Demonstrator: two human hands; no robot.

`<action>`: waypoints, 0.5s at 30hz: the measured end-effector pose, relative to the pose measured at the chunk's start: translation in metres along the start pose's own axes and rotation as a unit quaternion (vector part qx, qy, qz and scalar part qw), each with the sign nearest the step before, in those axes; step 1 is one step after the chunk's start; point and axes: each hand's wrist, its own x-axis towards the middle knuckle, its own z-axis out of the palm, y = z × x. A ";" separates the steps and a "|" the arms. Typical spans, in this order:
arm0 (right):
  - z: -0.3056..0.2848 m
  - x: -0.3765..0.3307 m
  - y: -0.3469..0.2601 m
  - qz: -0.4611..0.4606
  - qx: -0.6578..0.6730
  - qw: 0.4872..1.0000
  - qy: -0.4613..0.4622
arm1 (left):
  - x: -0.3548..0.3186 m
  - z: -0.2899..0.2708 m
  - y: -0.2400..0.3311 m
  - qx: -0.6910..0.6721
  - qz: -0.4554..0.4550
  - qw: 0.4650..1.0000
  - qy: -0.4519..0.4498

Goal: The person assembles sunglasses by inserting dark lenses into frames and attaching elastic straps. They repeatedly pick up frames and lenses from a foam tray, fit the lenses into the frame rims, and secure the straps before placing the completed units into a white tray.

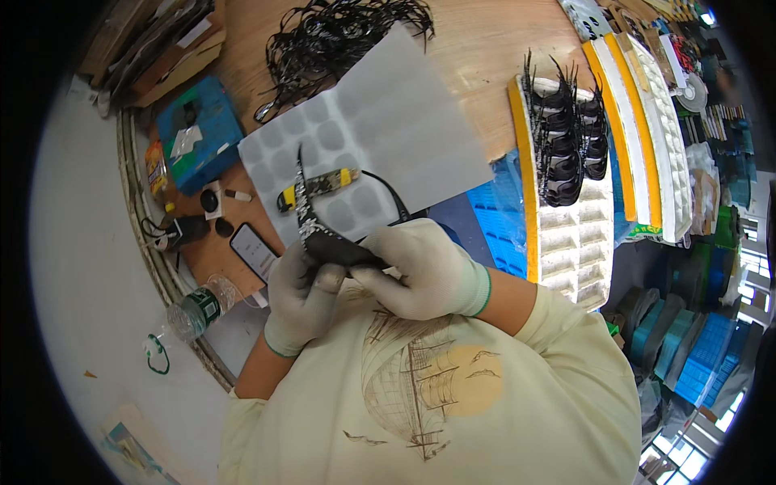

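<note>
Close to my chest, both white-gloved hands hold a black band with silvery sparkles [331, 246]. One end of it tapers to a thin point that rises away from me; its exact kind is unclear. My left hand [301, 291] pinches its lower part between thumb and fingers. Bent fingers of my right hand [424, 271] grip the other end, which they partly hide. Just beyond lies a yellow and black utility knife [323, 186] on a pale sheet with round marks [404, 113]. A thin black strip [388, 190] curves over that sheet beside the knife.
A tangled heap of glossy black strips [323, 48] lies at the back. To the right, black fringed pieces [562, 145] sit in rows on a white moulded tray [566, 259]. On the left are a blue case [198, 133], a phone [255, 252] and a plastic bottle [202, 307].
</note>
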 end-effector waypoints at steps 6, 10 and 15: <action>-0.054 0.012 0.030 -0.078 0.190 0.968 -0.142 | 0.046 0.019 0.012 -0.030 0.111 0.992 0.054; -0.092 -0.001 0.053 -0.148 0.045 0.987 -0.034 | 0.077 -0.001 0.011 0.061 0.052 0.994 0.071; -0.146 0.012 0.202 0.092 -0.265 0.946 0.165 | 0.098 -0.039 -0.048 0.532 -0.068 0.842 0.061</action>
